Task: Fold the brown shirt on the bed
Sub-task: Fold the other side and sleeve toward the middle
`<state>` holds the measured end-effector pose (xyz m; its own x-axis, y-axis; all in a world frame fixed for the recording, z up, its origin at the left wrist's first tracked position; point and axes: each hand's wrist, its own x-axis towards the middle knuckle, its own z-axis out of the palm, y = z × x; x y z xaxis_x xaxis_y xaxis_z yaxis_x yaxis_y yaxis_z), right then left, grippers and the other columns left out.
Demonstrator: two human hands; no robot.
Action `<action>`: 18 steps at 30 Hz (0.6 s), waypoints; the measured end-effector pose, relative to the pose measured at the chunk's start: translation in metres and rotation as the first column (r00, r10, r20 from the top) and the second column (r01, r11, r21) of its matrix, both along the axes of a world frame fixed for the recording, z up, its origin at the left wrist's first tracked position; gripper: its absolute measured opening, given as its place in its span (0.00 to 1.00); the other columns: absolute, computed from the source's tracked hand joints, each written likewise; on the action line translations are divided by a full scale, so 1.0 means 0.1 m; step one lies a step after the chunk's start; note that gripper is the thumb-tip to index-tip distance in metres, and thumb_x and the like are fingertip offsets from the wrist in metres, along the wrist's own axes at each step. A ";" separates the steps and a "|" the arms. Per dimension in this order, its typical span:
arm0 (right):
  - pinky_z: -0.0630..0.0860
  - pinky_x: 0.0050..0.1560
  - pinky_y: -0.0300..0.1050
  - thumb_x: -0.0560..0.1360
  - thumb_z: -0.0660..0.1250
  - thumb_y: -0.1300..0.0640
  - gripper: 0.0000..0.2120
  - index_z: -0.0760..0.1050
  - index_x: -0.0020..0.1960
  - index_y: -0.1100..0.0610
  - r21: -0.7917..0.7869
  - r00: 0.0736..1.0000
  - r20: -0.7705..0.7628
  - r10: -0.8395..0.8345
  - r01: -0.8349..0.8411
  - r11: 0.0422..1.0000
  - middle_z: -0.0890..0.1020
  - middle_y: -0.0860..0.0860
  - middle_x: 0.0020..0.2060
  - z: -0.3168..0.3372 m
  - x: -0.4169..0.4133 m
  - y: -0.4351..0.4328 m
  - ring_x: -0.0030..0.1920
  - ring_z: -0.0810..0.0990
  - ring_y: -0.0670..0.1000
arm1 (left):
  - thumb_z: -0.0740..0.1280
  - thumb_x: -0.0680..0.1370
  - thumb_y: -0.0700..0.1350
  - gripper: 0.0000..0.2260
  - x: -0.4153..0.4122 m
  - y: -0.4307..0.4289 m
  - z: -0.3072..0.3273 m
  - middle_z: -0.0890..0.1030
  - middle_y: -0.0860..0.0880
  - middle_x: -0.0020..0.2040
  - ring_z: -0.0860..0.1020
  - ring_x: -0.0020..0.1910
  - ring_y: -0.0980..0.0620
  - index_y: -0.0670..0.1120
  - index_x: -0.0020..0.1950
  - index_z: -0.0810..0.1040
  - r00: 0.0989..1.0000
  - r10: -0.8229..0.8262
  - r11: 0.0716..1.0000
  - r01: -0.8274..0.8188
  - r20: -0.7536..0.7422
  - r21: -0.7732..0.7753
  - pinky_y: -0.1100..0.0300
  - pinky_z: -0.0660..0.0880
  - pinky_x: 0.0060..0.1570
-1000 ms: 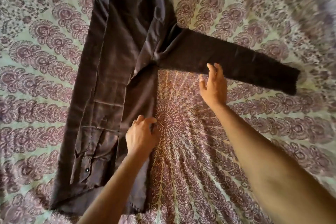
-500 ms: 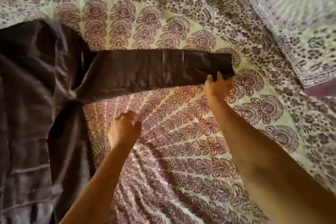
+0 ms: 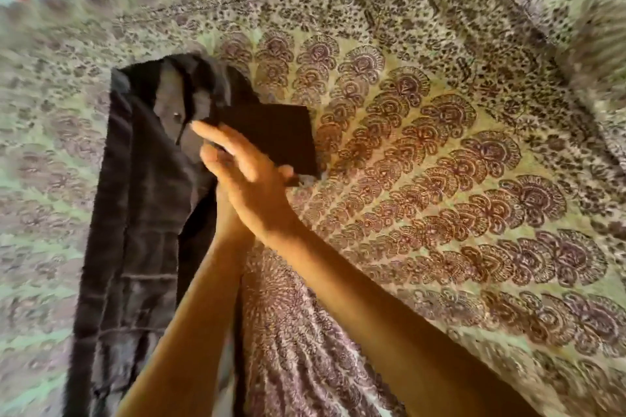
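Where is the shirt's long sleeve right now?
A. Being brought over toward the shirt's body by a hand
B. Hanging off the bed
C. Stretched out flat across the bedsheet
A: the right hand holds the sleeve doubled back by the collar of the brown shirt.

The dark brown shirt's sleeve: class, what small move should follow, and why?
Probably lay the folded sleeve down flat over the dark brown shirt body: the right hand holds it doubled back near the collar, part still overhanging the patterned bedspread.
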<state>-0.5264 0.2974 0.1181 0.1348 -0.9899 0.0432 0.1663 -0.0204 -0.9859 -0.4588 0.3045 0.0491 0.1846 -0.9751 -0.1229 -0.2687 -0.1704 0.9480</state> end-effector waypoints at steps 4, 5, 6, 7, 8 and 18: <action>0.68 0.67 0.46 0.75 0.61 0.62 0.12 0.78 0.55 0.66 -0.170 0.995 0.009 0.101 -0.098 0.981 0.77 0.59 0.61 0.14 0.52 0.03 0.64 0.71 0.47 | 0.63 0.77 0.32 0.21 0.95 -0.02 0.32 0.73 0.38 0.66 0.74 0.62 0.35 0.41 0.69 0.66 0.864 0.417 0.895 -0.444 -0.283 -0.037 0.42 0.74 0.56; 0.69 0.65 0.46 0.75 0.61 0.62 0.12 0.79 0.52 0.67 -0.162 0.998 0.013 0.062 -0.059 0.985 0.78 0.58 0.58 0.09 0.58 0.02 0.64 0.73 0.49 | 0.63 0.77 0.34 0.17 1.17 -0.02 0.39 0.75 0.39 0.64 0.75 0.61 0.36 0.41 0.66 0.69 0.796 0.499 0.841 -0.540 -0.342 -0.030 0.43 0.76 0.53; 0.70 0.64 0.44 0.75 0.61 0.61 0.12 0.80 0.50 0.66 -0.137 0.999 -0.020 0.030 -0.032 0.990 0.79 0.55 0.55 -0.02 0.67 0.01 0.63 0.73 0.49 | 0.63 0.77 0.35 0.14 1.42 -0.01 0.44 0.76 0.41 0.63 0.76 0.60 0.39 0.44 0.63 0.72 0.725 0.563 0.784 -0.620 -0.398 -0.021 0.46 0.78 0.50; 0.69 0.63 0.40 0.75 0.61 0.59 0.13 0.80 0.50 0.65 -0.108 0.995 -0.097 0.021 -0.031 0.994 0.79 0.52 0.54 -0.14 0.73 0.01 0.63 0.73 0.48 | 0.62 0.78 0.35 0.13 1.67 0.03 0.49 0.76 0.42 0.62 0.77 0.59 0.42 0.47 0.60 0.73 0.668 0.605 0.735 -0.677 -0.434 -0.017 0.50 0.78 0.49; 0.67 0.64 0.38 0.74 0.60 0.57 0.14 0.80 0.52 0.64 -0.071 0.972 -0.232 0.030 -0.047 0.996 0.78 0.52 0.57 -0.30 0.77 0.02 0.65 0.71 0.48 | 0.61 0.78 0.34 0.14 1.91 0.08 0.49 0.76 0.42 0.63 0.77 0.59 0.44 0.49 0.60 0.72 0.636 0.629 0.702 -0.712 -0.447 -0.025 0.53 0.78 0.48; 0.53 0.72 0.50 0.75 0.64 0.52 0.35 0.50 0.75 0.60 0.183 0.470 -0.870 0.151 0.022 0.983 0.56 0.60 0.74 -1.28 1.46 -0.04 0.74 0.55 0.57 | 0.53 0.83 0.41 0.20 3.99 0.42 -0.06 0.62 0.41 0.73 0.70 0.53 0.56 0.37 0.74 0.57 0.438 0.815 0.560 -0.763 -0.380 0.321 0.81 0.64 0.45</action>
